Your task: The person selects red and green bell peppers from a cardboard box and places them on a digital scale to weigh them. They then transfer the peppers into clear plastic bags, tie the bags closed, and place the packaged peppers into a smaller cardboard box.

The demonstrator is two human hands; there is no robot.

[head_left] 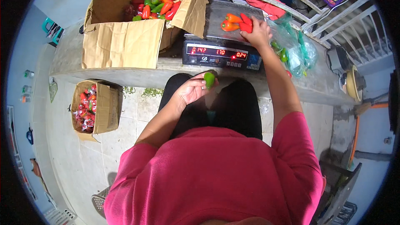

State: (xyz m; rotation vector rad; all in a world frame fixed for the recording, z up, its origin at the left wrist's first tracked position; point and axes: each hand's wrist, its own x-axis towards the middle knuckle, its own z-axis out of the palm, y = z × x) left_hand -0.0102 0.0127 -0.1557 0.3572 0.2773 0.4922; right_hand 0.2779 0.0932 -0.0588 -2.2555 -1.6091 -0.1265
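My left hand is closed around a green pepper, held above my lap in front of the ledge. My right hand reaches over a digital scale with a lit red display. Its fingers close on a red pepper at the right side of the metal pan. Beside that, touching the red ones, lie orange peppers. The fingertips of the right hand are partly hidden.
Left of the scale, an open cardboard box holds red and green peppers. Right of it lie clear plastic bags with green peppers. On the floor, another box contains bagged red peppers. A white railing runs behind.
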